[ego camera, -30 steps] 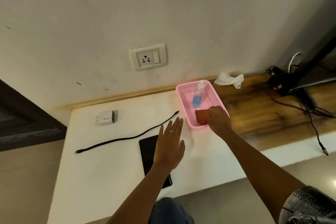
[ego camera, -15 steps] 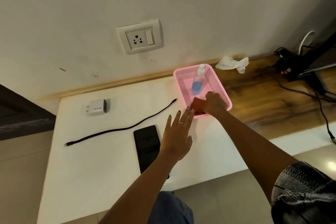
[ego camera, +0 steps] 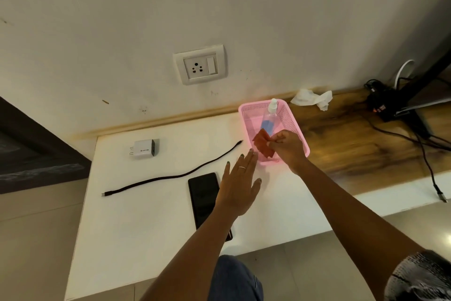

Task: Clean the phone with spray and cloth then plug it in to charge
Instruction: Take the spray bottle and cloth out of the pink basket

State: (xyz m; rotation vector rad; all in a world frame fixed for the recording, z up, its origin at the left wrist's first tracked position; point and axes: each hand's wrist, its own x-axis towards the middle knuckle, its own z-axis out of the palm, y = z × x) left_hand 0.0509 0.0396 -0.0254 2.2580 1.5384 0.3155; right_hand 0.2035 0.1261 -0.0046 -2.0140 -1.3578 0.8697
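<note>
My right hand (ego camera: 286,148) pinches a reddish-brown cloth (ego camera: 262,145) and holds it just above the near end of the pink basket (ego camera: 291,116). A clear spray bottle (ego camera: 269,117) with blue liquid lies in the basket behind the cloth. My left hand (ego camera: 240,184) hovers flat with straight fingers beside the basket, over the right edge of the black phone (ego camera: 203,199), which lies screen up on the white table (ego camera: 146,227). A black cable (ego camera: 170,176) stretches left of the phone. A white charger adapter (ego camera: 142,148) lies behind it. The wall socket (ego camera: 200,65) is above.
A crumpled white tissue (ego camera: 313,99) lies on the wooden shelf (ego camera: 353,149) right of the basket. Black cables and a power strip (ego camera: 384,105) sit at the far right. My knee (ego camera: 234,278) is below the table edge.
My right hand has lifted the cloth from the basket floor, so it now hangs from my fingertips. My left hand moved forward toward the basket. The camera view shifted down.
</note>
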